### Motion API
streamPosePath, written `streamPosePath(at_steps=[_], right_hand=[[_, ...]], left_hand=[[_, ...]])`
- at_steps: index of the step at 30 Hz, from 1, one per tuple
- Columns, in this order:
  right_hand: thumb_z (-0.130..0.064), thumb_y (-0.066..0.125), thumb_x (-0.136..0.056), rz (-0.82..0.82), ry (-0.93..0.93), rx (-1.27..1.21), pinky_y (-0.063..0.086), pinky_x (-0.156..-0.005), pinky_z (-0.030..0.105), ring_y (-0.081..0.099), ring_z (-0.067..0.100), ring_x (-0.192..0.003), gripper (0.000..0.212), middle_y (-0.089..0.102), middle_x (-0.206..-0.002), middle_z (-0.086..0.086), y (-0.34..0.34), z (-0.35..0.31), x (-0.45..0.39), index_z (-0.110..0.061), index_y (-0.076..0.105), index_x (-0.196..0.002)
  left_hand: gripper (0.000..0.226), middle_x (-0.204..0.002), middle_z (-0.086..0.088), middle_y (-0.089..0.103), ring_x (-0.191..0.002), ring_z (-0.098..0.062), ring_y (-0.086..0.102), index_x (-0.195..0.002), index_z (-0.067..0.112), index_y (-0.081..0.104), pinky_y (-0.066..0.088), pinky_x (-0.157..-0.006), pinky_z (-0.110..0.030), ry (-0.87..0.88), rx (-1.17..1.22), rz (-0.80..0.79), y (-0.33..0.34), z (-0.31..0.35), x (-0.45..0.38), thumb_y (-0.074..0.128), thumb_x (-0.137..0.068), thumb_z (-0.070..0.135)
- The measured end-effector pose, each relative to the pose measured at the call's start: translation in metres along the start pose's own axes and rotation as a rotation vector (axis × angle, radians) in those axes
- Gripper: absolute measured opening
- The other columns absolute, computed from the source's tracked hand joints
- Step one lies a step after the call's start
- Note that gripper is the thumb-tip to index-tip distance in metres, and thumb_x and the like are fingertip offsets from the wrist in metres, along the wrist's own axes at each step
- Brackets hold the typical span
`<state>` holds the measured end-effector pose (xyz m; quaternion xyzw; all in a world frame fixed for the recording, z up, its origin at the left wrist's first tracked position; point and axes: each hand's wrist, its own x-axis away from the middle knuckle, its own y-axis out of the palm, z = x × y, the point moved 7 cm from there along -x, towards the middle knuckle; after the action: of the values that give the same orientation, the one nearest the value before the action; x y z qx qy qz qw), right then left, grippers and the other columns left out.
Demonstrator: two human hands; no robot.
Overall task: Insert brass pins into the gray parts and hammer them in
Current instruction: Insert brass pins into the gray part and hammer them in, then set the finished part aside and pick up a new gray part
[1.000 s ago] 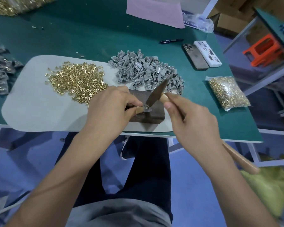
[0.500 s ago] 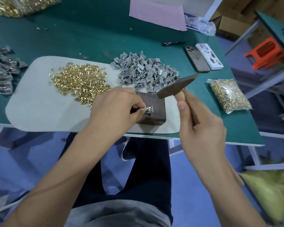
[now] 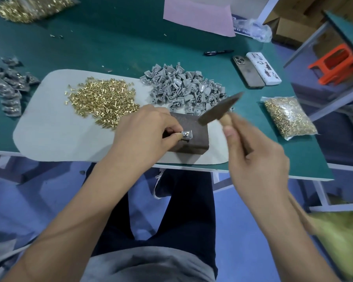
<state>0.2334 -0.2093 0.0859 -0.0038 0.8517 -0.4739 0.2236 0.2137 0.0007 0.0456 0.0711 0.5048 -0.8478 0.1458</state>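
The hammer [image 3: 220, 109] is seen lifted off the work, head raised and tilted toward 2 o'clock of the dark block [image 3: 194, 137]; 1.0 s ago the head was down on the part, and 0.5 s ago it was already up, approx. where it is now. So a blow has been struck and the tool is drawn back, blurred by motion. The wooden handle is gripped by the right hand [image 3: 255, 165], fingers wrapped round it w/ the thumb laid along the shaft.

The gray part [image 3: 186, 135] is kept on the block's top face, at the block's 9 o'clock edge, pinched by thumb and fingertips of the left hand [image 3: 145, 135]. Its position is unchanged vs. both earlier frames. A pale glint is visible on it; whether the pin sits flush cannot be told at this res.

Judged stage: mid-hammering on one part, probably btwn strikes, w/ another blow or a swap to follow.

Stock is left untouched on the gray mat [image 3: 49, 129]: brass pins [image 3: 102, 100] at 10 o'clock of the block, loose gray parts [image 3: 183, 88] at 12 o'clock. A bagged lot of pins [image 3: 289, 117] is lying at 3 o'clock.
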Motion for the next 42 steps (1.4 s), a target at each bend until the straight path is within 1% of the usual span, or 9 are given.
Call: streamPosePath(at_steps=[2, 6, 10, 14, 17, 25, 31, 37, 42], right_hand=[[-0.046, 0.046, -0.105, 0.096, -0.024, -0.072, 0.046, -0.060, 0.033, 0.058, 0.016, -0.072, 0.030, 0.068, -0.082, -0.005, -0.006, -0.004, 0.002, -0.042, 0.057, -0.133], [-0.049, 0.046, -0.104, -0.115, -0.061, 0.106, 0.035, -0.059, 0.030, 0.058, 0.019, -0.078, 0.027, 0.067, -0.076, -0.009, 0.017, -0.009, 0.006, -0.050, 0.048, -0.131], [-0.046, 0.045, -0.105, 0.081, -0.015, -0.055, 0.042, -0.061, 0.029, 0.060, 0.014, -0.081, 0.031, 0.071, -0.091, -0.011, 0.001, -0.003, 0.005, -0.042, 0.056, -0.134], [-0.046, 0.050, -0.103, -0.106, -0.068, 0.060, 0.036, -0.057, 0.030, 0.054, 0.015, -0.081, 0.027, 0.061, -0.074, -0.013, 0.020, -0.009, 0.011, -0.046, 0.056, -0.129], [-0.043, 0.051, -0.103, -0.030, -0.017, 0.051, 0.038, -0.059, 0.031, 0.056, 0.013, -0.080, 0.030, 0.067, -0.087, -0.011, 0.011, 0.007, 0.008, -0.045, 0.060, -0.132], [0.006, 0.045, -0.094, -0.247, 0.160, 0.209, 0.043, -0.078, 0.042, 0.049, 0.036, -0.103, 0.066, 0.048, -0.125, 0.014, 0.048, 0.048, 0.011, -0.019, 0.041, -0.155], [0.020, 0.044, -0.083, -0.207, 0.138, 0.267, 0.028, -0.073, 0.035, 0.036, 0.031, -0.105, 0.086, 0.043, -0.120, 0.018, 0.061, 0.046, 0.015, -0.019, 0.034, -0.159], [0.020, 0.040, -0.080, -0.194, 0.187, 0.349, 0.029, -0.077, 0.037, 0.034, 0.034, -0.109, 0.087, 0.041, -0.123, 0.021, 0.064, 0.058, 0.018, -0.018, 0.038, -0.158], [-0.005, 0.050, -0.097, -0.146, 0.057, 0.360, 0.032, -0.093, 0.044, 0.041, 0.037, -0.111, 0.055, 0.052, -0.124, 0.017, 0.053, 0.041, 0.007, -0.018, 0.050, -0.150]], left_hand=[[0.008, -0.084, 0.018, 0.063, -0.088, -0.006, 0.052, -0.086, 0.042, 0.074, 0.035, -0.062, -0.027, 0.003, -0.001, 0.006, 0.000, 0.000, 0.000, 0.069, -0.084, 0.048], [0.009, -0.085, 0.019, 0.065, -0.089, -0.006, 0.054, -0.087, 0.042, 0.074, 0.032, -0.061, -0.026, 0.017, -0.005, 0.015, -0.002, 0.001, 0.000, 0.070, -0.085, 0.049], [0.008, -0.084, 0.020, 0.063, -0.086, -0.004, 0.049, -0.087, 0.043, 0.074, 0.026, -0.057, -0.025, 0.007, -0.008, 0.004, -0.001, 0.001, 0.000, 0.070, -0.084, 0.049], [0.007, -0.087, 0.019, 0.065, -0.090, -0.007, 0.054, -0.088, 0.042, 0.074, 0.038, -0.062, -0.027, 0.006, 0.010, -0.005, -0.001, 0.001, 0.001, 0.070, -0.085, 0.047], [0.008, -0.088, 0.019, 0.065, -0.092, -0.007, 0.055, -0.088, 0.041, 0.075, 0.045, -0.066, -0.029, 0.000, 0.044, 0.001, 0.000, 0.000, 0.001, 0.069, -0.085, 0.046], [0.008, -0.079, 0.012, 0.066, -0.080, -0.017, 0.057, -0.086, 0.033, 0.078, 0.048, -0.075, -0.040, 0.061, 0.115, 0.057, 0.001, 0.003, 0.004, 0.070, -0.083, 0.034], [0.007, -0.078, 0.015, 0.063, -0.081, -0.014, 0.055, -0.086, 0.034, 0.076, 0.046, -0.081, -0.041, 0.051, 0.151, 0.051, 0.001, 0.001, 0.003, 0.070, -0.083, 0.036], [0.009, -0.080, 0.017, 0.061, -0.083, -0.010, 0.052, -0.087, 0.035, 0.075, 0.043, -0.086, -0.041, 0.031, 0.155, 0.067, 0.003, -0.003, 0.005, 0.069, -0.084, 0.040], [0.006, -0.075, 0.018, 0.059, -0.079, -0.008, 0.050, -0.086, 0.035, 0.074, 0.045, -0.085, -0.042, 0.026, 0.201, 0.082, 0.002, -0.004, 0.005, 0.069, -0.084, 0.038]])
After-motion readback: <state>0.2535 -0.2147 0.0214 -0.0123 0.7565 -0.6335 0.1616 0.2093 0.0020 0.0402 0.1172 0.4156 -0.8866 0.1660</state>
